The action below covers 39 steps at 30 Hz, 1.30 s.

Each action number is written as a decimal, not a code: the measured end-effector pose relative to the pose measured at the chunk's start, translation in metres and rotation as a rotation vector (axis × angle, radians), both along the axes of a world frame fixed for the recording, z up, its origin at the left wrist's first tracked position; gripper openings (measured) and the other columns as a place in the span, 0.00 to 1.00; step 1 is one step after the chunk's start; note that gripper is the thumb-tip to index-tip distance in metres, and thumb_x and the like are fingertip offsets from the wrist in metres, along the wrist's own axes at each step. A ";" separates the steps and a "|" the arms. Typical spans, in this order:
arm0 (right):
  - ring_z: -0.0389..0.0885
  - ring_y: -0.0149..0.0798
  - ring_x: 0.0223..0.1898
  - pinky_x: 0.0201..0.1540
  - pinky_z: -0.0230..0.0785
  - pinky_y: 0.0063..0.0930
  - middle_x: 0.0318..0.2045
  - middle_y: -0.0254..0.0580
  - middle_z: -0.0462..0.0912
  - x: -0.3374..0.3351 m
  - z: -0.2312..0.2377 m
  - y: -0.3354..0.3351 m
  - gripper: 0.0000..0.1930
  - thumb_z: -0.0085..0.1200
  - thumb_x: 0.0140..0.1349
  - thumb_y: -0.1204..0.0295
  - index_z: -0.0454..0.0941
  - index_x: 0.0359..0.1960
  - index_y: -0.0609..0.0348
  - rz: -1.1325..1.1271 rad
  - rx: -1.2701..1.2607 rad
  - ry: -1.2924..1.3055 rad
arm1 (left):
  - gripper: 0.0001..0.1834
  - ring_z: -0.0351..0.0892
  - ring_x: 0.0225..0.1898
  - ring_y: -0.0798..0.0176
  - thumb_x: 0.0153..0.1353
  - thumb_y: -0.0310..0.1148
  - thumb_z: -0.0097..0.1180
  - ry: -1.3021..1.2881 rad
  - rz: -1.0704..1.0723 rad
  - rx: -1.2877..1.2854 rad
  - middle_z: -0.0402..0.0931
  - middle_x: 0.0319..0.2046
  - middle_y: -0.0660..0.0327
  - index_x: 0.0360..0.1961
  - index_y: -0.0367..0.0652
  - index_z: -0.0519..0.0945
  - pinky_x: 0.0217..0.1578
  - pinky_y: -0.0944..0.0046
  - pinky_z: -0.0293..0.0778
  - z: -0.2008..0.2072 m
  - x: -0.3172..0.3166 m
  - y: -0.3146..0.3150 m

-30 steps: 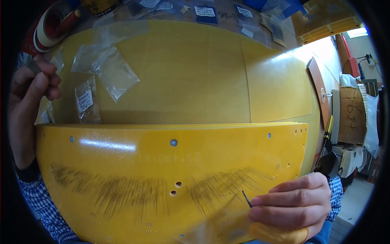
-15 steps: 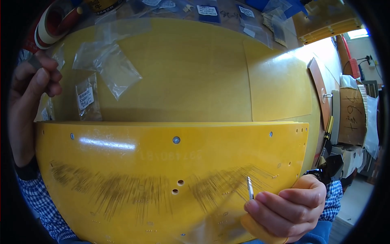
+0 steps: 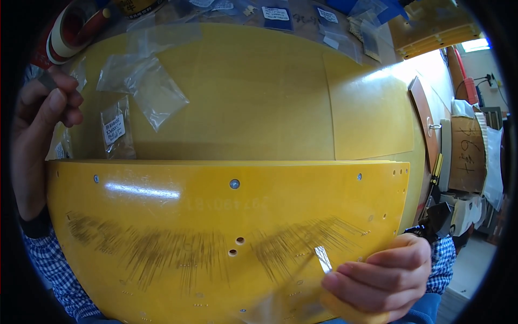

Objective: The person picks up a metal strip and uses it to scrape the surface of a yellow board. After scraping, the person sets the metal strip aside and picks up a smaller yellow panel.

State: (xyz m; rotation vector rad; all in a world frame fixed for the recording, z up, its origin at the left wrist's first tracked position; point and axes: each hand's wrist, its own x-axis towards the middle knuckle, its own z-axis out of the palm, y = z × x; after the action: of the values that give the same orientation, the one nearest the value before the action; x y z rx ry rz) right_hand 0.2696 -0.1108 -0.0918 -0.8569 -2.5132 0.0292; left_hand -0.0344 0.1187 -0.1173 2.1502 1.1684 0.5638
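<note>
A large yellow board (image 3: 297, 197) spans the space before me, with screws, two larger holes and two fans of fine dark pins (image 3: 167, 248). Over its right part, my right hand (image 3: 380, 278) pinches a narrow, shiny, flat metal strip (image 3: 323, 259). The strip's free end points up and left, beside the right fan of pins; its other end is hidden by my fingers. At the far left, my left hand (image 3: 46, 105) is raised beyond the board's edge. Between its thumb and fingers sits a small dark grey flat piece (image 3: 47, 81), too small to name.
Behind the board lie clear plastic bags (image 3: 156, 89) and a labelled bag (image 3: 114, 129) on a yellowish tabletop sheet (image 3: 243, 97). Tape rolls (image 3: 65, 38) stand at far left. A cardboard box (image 3: 467, 154) and a brown panel (image 3: 424, 121) are at the right.
The metal strip in my right hand has turned, showing a broader face, and its tip has shifted left and slightly down. My left hand has barely moved.
</note>
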 end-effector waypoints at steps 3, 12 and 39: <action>0.80 0.30 0.33 0.38 0.67 0.19 0.34 0.37 0.82 0.000 -0.003 0.004 0.07 0.51 0.53 0.70 0.79 0.32 0.55 0.004 0.093 -0.072 | 0.11 0.73 0.30 0.73 0.62 0.37 0.49 0.019 -0.003 0.003 0.74 0.30 0.64 0.38 0.42 0.76 0.36 0.73 0.69 0.000 0.003 -0.002; 0.79 0.32 0.33 0.35 0.68 0.21 0.34 0.39 0.82 -0.001 -0.001 0.003 0.08 0.52 0.51 0.71 0.79 0.32 0.56 -0.051 0.073 -0.025 | 0.11 0.73 0.30 0.72 0.62 0.38 0.49 0.057 0.044 0.038 0.74 0.29 0.63 0.38 0.42 0.76 0.37 0.73 0.70 0.010 0.003 -0.006; 0.78 0.29 0.30 0.34 0.64 0.20 0.32 0.35 0.82 -0.011 -0.004 0.002 0.07 0.52 0.52 0.69 0.79 0.30 0.55 -0.112 -0.006 0.134 | 0.12 0.74 0.30 0.72 0.62 0.37 0.49 0.012 0.047 -0.028 0.75 0.29 0.63 0.40 0.42 0.76 0.37 0.72 0.70 0.009 0.001 -0.005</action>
State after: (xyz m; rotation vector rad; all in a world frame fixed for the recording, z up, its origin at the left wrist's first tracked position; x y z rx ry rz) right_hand 0.2585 -0.1090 -0.0954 -0.9638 -2.3388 0.0552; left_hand -0.0336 0.1133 -0.1083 2.1099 1.2294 0.5534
